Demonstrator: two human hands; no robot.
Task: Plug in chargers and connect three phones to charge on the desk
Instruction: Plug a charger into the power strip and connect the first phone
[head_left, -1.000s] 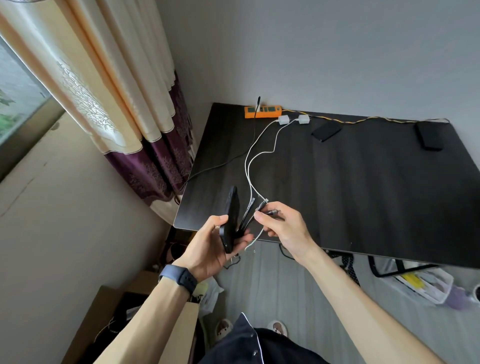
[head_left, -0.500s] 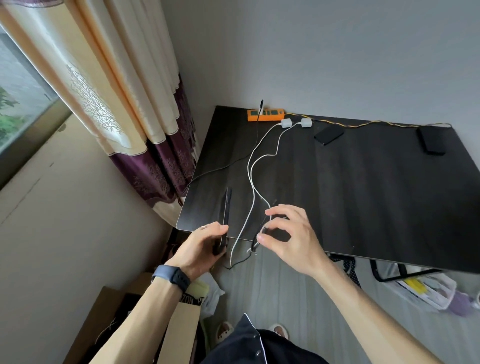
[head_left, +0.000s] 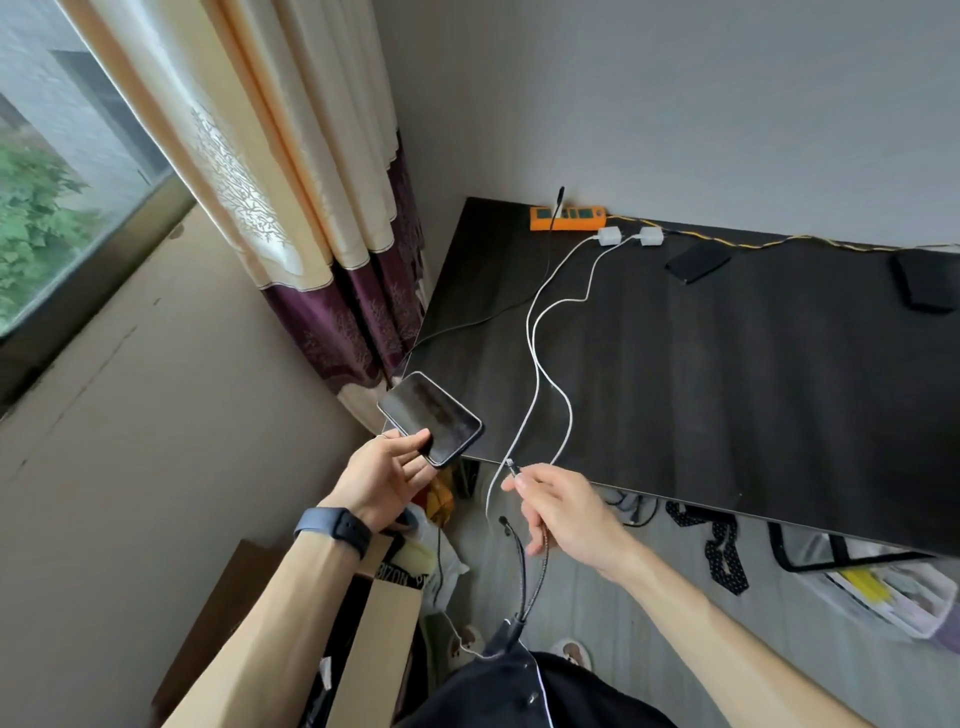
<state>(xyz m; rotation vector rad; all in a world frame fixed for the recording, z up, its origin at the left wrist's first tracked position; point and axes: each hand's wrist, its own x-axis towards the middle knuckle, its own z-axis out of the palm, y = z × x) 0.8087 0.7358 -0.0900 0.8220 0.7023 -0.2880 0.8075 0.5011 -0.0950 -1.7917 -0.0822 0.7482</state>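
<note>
three dark phones in view. held phone (head_left: 431, 418), screen up and unlit, over the near left corner of the black desk (head_left: 727, 389), gripped at its near end by the left hand (head_left: 387, 467): thumb on the glass, fingers curled beneath. second phone (head_left: 697, 261) and third phone (head_left: 924, 280) lying flat near the far edge, well apart from each other. right hand (head_left: 566, 512) just off the near desk edge, thumb and forefinger pinching a small connector (head_left: 511, 466), tip pointing toward the held phone but not touching it; lower fingers loosely curled around dark braided leads (head_left: 537, 566) hanging toward the floor. two white cables (head_left: 535, 332) crossing the desktop from two white charger bricks (head_left: 609, 236), both lying just beside the right end of an orange power strip (head_left: 568, 218) at the far left against the wall. black cable (head_left: 555, 208) rising from the strip. dark wristband (head_left: 332, 530) on the left wrist. cream and purple curtain (head_left: 291, 182) left of the desk.
</note>
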